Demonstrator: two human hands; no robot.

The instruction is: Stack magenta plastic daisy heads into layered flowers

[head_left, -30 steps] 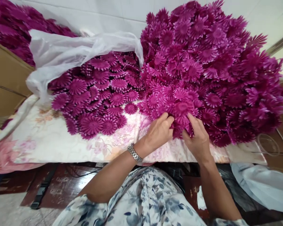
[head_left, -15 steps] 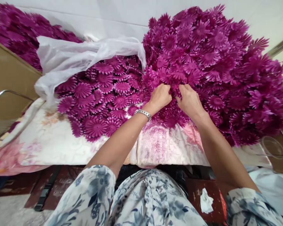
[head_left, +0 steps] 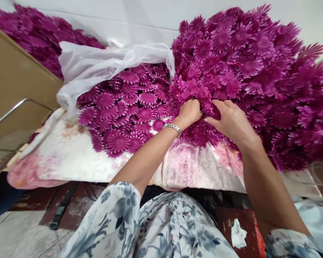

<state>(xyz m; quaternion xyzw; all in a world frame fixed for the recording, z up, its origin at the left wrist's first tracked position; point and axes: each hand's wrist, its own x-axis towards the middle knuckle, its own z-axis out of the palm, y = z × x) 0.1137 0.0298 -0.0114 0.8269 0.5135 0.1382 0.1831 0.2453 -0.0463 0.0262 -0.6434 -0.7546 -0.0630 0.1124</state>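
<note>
A large heap of magenta artificial flower heads (head_left: 250, 68) rises in front of me on the right. At its lower left edge my left hand (head_left: 190, 113), with a metal watch band (head_left: 173, 128) on the wrist, is closed on flower pieces; its fingertips are hidden among the petals. Just right of it my right hand (head_left: 230, 120) has its thumb and fingers apart over the flowers, with nothing visibly gripped. To the left lies a lower, flatter pile of magenta flower heads (head_left: 129, 104), partly under a white translucent plastic bag (head_left: 88, 64).
A floral cloth (head_left: 78, 161) covers the table and carries magenta specks near its front edge. At left stands a cardboard box (head_left: 18, 71) with a metal rod (head_left: 10, 113); more magenta flowers (head_left: 43, 34) lie behind it. A white wall (head_left: 148, 16) closes off the back.
My right hand has drawn slightly right, away from the left hand, and its thumb and fingers have spread. My left hand stays closed among the flowers. The whole view has shifted a little.
</note>
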